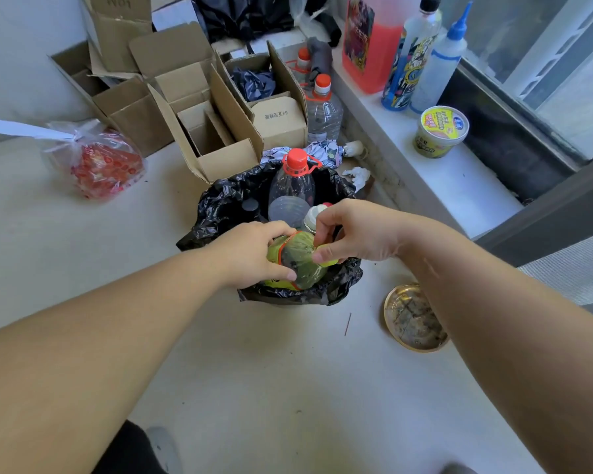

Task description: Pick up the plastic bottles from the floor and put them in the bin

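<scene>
left hand: my fingers wrap green bottle
right hand: pinches its cap end
bin: holds several bottles; green one at near rim, not dropped

Bright, even daylight seems to enter from the window at upper right; shadows are soft, the white sill glares slightly, edges bow with wide-angle distortion, detail mildly soft

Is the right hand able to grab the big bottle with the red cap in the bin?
Probably yes, once it lets go. The right hand is busy pinching the cap end of the green bottle. The big bottle stands just behind it in the bin, its top uncovered.
</scene>
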